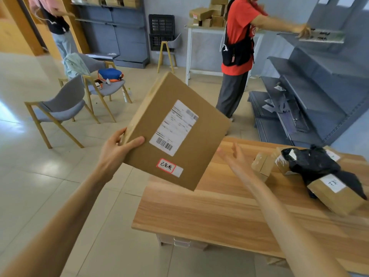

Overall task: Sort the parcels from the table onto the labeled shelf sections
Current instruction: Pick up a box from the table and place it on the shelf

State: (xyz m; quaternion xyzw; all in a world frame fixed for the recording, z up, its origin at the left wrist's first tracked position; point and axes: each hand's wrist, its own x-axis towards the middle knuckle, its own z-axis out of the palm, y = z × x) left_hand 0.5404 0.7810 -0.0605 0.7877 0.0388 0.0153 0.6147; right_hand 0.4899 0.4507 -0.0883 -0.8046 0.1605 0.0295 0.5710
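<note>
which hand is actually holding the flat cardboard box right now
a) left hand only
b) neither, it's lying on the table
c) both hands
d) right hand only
a: the left hand grips the flat cardboard box at its left edge, thumb on the top face, while the right hand is open with fingers spread, just clear of the box, above the wooden table.

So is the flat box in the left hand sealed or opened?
Cannot tell: the flat box shows only its labelled face, gripped by the left hand.
</note>
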